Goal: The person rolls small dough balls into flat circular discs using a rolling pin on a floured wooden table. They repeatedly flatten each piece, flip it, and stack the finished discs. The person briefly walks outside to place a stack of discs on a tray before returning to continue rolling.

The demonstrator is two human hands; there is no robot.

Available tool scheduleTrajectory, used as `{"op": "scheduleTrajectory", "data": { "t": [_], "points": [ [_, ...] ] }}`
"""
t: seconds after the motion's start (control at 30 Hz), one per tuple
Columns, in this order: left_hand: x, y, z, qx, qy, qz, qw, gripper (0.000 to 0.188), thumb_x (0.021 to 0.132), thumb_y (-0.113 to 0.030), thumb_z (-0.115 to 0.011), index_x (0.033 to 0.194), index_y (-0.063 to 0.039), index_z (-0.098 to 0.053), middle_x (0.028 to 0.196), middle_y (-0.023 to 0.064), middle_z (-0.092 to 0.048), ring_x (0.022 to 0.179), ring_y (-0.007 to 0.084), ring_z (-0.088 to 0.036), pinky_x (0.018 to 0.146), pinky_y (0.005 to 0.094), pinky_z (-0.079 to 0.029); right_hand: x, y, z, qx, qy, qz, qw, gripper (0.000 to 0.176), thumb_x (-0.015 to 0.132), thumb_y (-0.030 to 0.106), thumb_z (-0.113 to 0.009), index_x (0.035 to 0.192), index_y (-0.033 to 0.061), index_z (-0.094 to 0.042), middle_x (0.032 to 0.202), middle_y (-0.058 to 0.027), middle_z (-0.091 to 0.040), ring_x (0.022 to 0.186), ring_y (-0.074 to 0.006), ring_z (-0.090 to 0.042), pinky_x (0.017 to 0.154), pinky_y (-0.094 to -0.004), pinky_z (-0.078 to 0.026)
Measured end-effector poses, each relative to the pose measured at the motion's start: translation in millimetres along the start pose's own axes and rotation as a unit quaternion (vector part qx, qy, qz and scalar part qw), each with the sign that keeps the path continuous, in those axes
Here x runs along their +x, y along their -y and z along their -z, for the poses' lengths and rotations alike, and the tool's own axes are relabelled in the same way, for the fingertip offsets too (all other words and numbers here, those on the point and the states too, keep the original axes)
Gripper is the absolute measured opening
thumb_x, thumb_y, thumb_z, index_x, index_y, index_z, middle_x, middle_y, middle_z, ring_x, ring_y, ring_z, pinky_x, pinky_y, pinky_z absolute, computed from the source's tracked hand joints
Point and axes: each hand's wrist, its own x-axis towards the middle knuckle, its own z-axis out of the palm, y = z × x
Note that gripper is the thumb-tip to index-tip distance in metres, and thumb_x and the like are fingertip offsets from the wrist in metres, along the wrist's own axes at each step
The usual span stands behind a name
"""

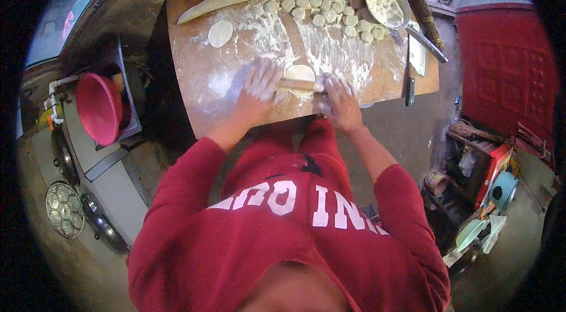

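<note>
A wooden rolling pin (297,85) lies across the near part of a flattened dough round (300,72) on the floured wooden board (199,104). My left hand (263,82) rests with spread fingers on the pin's left end, and my right hand (338,95) is over its right end; neither hand's fingers clearly wrap around it. Another flat dough round (220,34) lies to the left. Behind it stretches a long dough roll (227,0). Several small floured dough pieces (328,16) are spread over the back right of the board.
A long-handled metal pan of flour (387,5) stands at the back right. Near the right edge lies a cleaver (417,55), its black handle overhanging the board. A brush of bound twigs (431,33) lies beyond the pan. A pink basin (99,108) is off to the left.
</note>
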Motion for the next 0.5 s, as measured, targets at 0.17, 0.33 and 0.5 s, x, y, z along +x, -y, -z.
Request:
{"op": "scheduleTrajectory", "data": {
  "t": [0.17, 0.33, 0.5],
  "points": [
    [36.5, 13.4, -11.8, 0.001, -0.04, 0.093, 0.995, 0.085, 0.092, -0.035, -0.071, 0.161, -0.004, -0.033, 0.162, 0.02, -0.041, 0.154, 0.0375, -0.031, 0.126, 0.0569, -0.021, 59.9, -35.3, -0.1, -0.053, -0.01, 0.067, 0.996, 0.067, 0.086, 0.023, -0.07, 0.148, 0.0084, -0.05, 0.156, -0.0189, -0.049, 0.145, -0.0362, -0.046, 0.124, -0.0546, -0.028],
    [-0.3, -21.1, -13.0, 0.022, 0.016, 0.073, 0.997, 0.078, 0.099, -0.048, -0.061, 0.159, -0.004, -0.038, 0.163, 0.0207, -0.04, 0.155, 0.0365, -0.031, 0.125, 0.0555, -0.021, 33.7, -42.9, 1.7, -0.011, -0.019, 0.062, 0.998, 0.069, 0.088, 0.026, -0.069, 0.151, 0.0088, -0.048, 0.161, -0.0157, -0.044, 0.145, -0.037, -0.045, 0.125, -0.0539, -0.026],
    [-7.8, -17.1, -26.7, -0.002, -0.074, 0.093, 0.993, 0.08, 0.093, -0.043, -0.068, 0.156, -0.001, -0.042, 0.16, 0.0222, -0.044, 0.15, 0.0378, -0.039, 0.124, 0.0581, -0.023, 61.4, -40.4, 8.1, -0.069, 0.034, 0.066, 0.995, 0.071, 0.09, 0.029, -0.068, 0.154, 0.0111, -0.045, 0.16, -0.0158, -0.044, 0.144, -0.0374, -0.046, 0.123, -0.0531, -0.031]
  ]
}}
